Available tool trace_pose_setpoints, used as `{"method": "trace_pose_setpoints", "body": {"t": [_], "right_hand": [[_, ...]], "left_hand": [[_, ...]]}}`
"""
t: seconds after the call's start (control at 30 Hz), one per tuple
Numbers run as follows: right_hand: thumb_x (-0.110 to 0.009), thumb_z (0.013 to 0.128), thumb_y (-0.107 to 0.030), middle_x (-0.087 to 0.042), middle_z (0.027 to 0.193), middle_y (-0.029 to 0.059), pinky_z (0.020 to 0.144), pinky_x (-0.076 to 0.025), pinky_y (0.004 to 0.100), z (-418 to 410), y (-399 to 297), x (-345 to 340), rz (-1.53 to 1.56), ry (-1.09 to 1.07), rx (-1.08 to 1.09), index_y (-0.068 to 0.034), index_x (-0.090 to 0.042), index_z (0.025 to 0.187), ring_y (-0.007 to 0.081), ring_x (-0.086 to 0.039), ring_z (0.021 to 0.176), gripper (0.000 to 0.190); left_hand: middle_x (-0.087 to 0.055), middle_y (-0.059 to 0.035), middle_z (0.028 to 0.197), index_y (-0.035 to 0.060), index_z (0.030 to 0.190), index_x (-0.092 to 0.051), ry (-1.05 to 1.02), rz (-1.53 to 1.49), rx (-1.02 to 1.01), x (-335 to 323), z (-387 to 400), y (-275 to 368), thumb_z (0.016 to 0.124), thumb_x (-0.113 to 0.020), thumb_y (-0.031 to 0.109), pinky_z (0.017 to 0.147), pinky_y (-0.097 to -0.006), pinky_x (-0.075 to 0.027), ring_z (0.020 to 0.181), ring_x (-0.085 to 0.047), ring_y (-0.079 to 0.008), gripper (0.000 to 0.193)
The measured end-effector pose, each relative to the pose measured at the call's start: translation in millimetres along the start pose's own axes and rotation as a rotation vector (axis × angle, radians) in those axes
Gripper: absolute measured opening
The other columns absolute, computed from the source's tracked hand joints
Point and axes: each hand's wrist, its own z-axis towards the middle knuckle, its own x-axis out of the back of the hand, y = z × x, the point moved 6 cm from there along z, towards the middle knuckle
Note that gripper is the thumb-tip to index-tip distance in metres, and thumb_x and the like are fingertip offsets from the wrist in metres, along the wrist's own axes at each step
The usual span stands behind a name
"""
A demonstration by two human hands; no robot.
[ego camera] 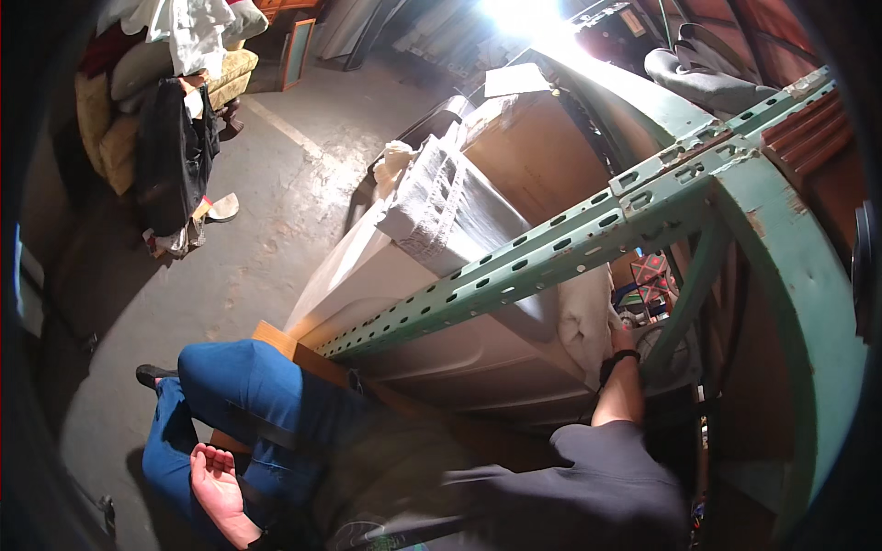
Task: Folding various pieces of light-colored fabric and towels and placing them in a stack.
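My left hand [217,485] rests palm up near my blue trouser leg [238,379], fingers slightly curled, with nothing in it. My right arm reaches past the green perforated steel rack upright [537,258]. At its end my right hand [622,337] touches or grips the edge of a rolled white cloth or padding [582,320]; its fingers are partly hidden, so the grip cannot be told. Left of the cloth, a large white appliance or furniture panel [441,344] lies behind the upright. A plastic-wrapped grey item [448,206] rests above it.
A large cardboard box [537,151] stands beyond the wrapped item. A wooden piece [275,337] is by my knee. Cushions [141,69] and a black garment [169,158] are piled at upper left on the concrete floor. A curved green rack beam [792,275] rises at right.
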Motion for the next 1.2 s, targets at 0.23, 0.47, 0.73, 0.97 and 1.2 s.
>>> {"method": "trace_pose_setpoints", "body": {"t": [0.23, 0.47, 0.73, 0.97, 1.2], "right_hand": [[-0.065, 0.09, -0.025, -0.071, 0.093, 0.0226, 0.08, -0.052, 0.0452, -4.3, -117.5, 71.2, 0.241, 0.26, 0.366, 0.005, -0.069, 0.095, 0.0338, -0.07, 0.09, 0.03], [-0.071, 0.09, -0.027, -0.073, 0.113, 0.013, 0.091, -0.054, 0.0388, -90.6, -322.4, 112.4, 0.45, -0.053, 0.916, -0.003, -0.067, 0.123, 0.027, -0.068, 0.102, 0.041], [-0.063, 0.098, -0.036, -0.061, 0.13, 0.0107, 0.094, -0.056, 0.0316, -185.1, -427.0, 91.3, 1.289, -1.053, 0.757, -0.005, -0.048, 0.141, 0.0183, -0.064, 0.111, 0.055], [-0.062, 0.099, -0.036, -0.064, 0.124, 0.0121, 0.099, -0.051, 0.0362, -169.7, -385.7, 86.7, 1.224, -1.132, 0.66, -0.004, -0.055, 0.132, 0.0189, -0.062, 0.109, 0.046], [-0.064, 0.095, -0.041, -0.067, 0.12, 0.0173, 0.091, -0.054, 0.038, -193.3, -358.3, 100.6, 0.353, -0.66, 1.139, 0.001, -0.059, 0.127, 0.0224, -0.066, 0.099, 0.053]], "left_hand": [[-0.065, -0.0022, 0.093, 0.009, 0.11, -0.064, 0.011, 0.008, 0.007, -10.9, 3.0, -6.3, 0.101, -0.058, 0.018, 0.084, -0.0332, -0.054, 0.084, -0.061, -0.015, 0.014], [-0.063, -0.0016, 0.091, 0.0094, 0.108, -0.063, 0.028, 0.004, -0.017, -10.6, 4.4, -6.8, 0.101, -0.056, 0.017, 0.082, -0.0338, -0.053, 0.084, -0.061, -0.0153, 0.012], [-0.064, -0.0024, 0.091, 0.0092, 0.108, -0.063, 0.005, -0.005, -0.022, -10.0, -3.7, 0.0, 0.1, -0.057, 0.018, 0.081, -0.0341, -0.054, 0.082, -0.063, -0.016, 0.013], [-0.065, -0.0023, 0.091, 0.0088, 0.108, -0.063, -0.04, -0.014, -0.013, -16.5, -2.1, -2.0, 0.101, -0.056, 0.019, 0.083, -0.0337, -0.054, 0.083, -0.063, -0.0157, 0.014], [-0.065, -0.0024, 0.089, 0.0088, 0.107, -0.063, 0.009, -0.029, -0.023, -18.6, -3.8, -0.8, 0.1, -0.057, 0.018, 0.079, -0.033, -0.054, 0.08, -0.063, -0.0157, 0.013]]}}
